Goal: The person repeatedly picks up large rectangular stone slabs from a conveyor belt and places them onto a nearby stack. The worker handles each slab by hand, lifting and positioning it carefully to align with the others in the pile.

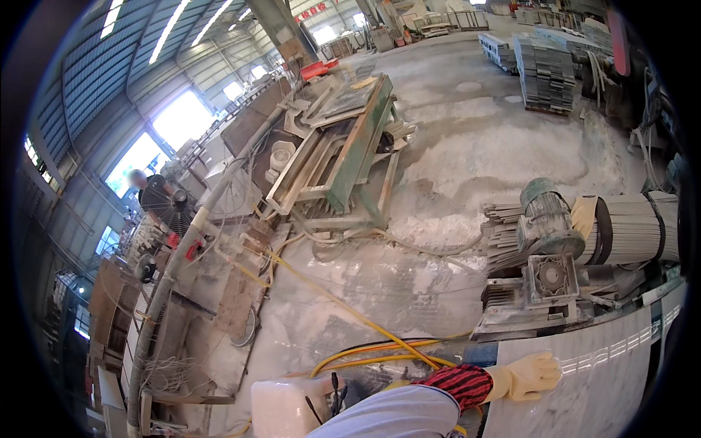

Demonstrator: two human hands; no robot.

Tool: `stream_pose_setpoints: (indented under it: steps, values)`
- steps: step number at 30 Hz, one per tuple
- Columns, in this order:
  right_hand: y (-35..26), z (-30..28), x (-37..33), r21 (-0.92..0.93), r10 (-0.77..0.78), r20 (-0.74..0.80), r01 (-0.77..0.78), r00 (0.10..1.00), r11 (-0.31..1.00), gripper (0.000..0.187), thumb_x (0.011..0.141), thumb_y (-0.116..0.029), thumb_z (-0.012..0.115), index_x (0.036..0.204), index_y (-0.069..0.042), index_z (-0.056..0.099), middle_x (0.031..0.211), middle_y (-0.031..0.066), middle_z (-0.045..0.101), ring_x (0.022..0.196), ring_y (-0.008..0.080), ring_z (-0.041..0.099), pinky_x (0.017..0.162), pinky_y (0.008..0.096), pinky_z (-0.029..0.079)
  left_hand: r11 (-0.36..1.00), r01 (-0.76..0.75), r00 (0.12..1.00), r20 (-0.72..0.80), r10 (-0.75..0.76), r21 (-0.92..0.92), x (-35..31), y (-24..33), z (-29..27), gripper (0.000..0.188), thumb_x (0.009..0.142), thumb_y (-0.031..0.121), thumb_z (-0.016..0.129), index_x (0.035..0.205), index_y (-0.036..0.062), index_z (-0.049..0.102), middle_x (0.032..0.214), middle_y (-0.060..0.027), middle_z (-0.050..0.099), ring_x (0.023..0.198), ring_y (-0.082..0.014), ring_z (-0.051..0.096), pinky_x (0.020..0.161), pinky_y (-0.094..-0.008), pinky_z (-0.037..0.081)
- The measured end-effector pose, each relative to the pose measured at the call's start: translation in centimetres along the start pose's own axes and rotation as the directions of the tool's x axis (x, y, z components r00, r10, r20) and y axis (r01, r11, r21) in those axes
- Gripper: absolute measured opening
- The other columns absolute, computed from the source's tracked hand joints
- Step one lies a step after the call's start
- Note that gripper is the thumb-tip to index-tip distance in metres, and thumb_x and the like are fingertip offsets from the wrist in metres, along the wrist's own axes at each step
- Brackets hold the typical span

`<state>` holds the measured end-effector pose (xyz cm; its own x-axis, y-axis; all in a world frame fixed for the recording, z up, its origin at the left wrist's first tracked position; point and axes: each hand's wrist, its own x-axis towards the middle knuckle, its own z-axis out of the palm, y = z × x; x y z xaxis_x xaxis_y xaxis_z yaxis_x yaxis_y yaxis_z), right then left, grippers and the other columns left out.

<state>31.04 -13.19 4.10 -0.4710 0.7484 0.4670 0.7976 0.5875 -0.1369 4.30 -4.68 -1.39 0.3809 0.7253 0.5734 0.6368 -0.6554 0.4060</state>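
Observation:
My left hand (527,375), in a cream rubber glove, rests on a glossy white marble slab (577,409) with grey veins. Its fingers lie forward over the surface, a little bent, and nothing shows in its grip. A red-and-black striped cuff (458,385) meets the glove, and a pale grey sleeve (398,412) covers the forearm. Beside the slab's left edge, yellow hoses (380,355) run along the wet floor. To the left of my sleeve stands a whitish plastic container (281,407) with black levers or cables next to it. My right hand is out of the picture.
Beyond the slab sits a dusty motor (548,212) beside strapped bundles of strips (635,226). A green-sided metal frame (358,146) stands ahead. A long pipe (171,274) runs along the left, near a fan (166,204) and another person (148,191). Stacked slabs (542,73) stand far right.

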Motion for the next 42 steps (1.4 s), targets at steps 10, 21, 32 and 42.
stream_pose_setpoints:
  steps: [10,21,32,42]
  values:
    - [-0.6,-0.3,-0.2,0.007,-0.019,0.013,0.019,1.000,1.000,0.038,0.104,-0.018,0.063,0.137,0.001,0.066,0.150,0.0258,0.061,0.142,0.0481,0.055,0.122,0.0577,0.042,0.997,0.049,0.997,0.055,-0.045,-0.065,0.1,0.6,-1.3,0.052,0.082,0.034,0.075,0.124,0.0055,0.065,0.140,-0.0159,0.060,0.134,-0.0398,0.052,0.117,-0.0602,0.034]
    - [-1.8,-0.4,-0.5,-0.003,-0.023,0.003,0.023,1.000,1.000,0.037,0.104,-0.018,0.064,0.136,0.000,0.066,0.151,0.0260,0.061,0.142,0.0488,0.054,0.122,0.0589,0.042,0.998,0.053,0.998,0.039,-0.052,-0.033,-0.3,0.7,-1.4,0.050,0.084,0.033,0.075,0.126,0.0074,0.065,0.144,-0.0142,0.060,0.140,-0.0388,0.051,0.122,-0.0597,0.031]
    - [-2.4,-0.3,-0.6,0.005,-0.031,0.018,0.031,0.999,1.000,0.037,0.103,-0.018,0.064,0.135,0.000,0.066,0.151,0.0262,0.060,0.142,0.0495,0.054,0.122,0.0601,0.041,0.997,0.063,0.997,0.040,-0.062,-0.034,-0.9,0.7,-1.6,0.050,0.086,0.033,0.075,0.127,0.0072,0.065,0.145,-0.0148,0.060,0.140,-0.0386,0.051,0.121,-0.0581,0.031]
    - [-2.7,-0.5,-0.5,0.006,-0.041,0.028,0.041,0.999,0.999,0.037,0.102,-0.018,0.064,0.134,-0.001,0.066,0.151,0.0264,0.060,0.142,0.0501,0.054,0.122,0.0611,0.041,1.000,0.024,1.000,-0.006,-0.023,0.019,-1.2,0.7,-1.4,0.051,0.084,0.034,0.076,0.125,0.0061,0.064,0.143,-0.0139,0.060,0.137,-0.0367,0.052,0.120,-0.0558,0.032]
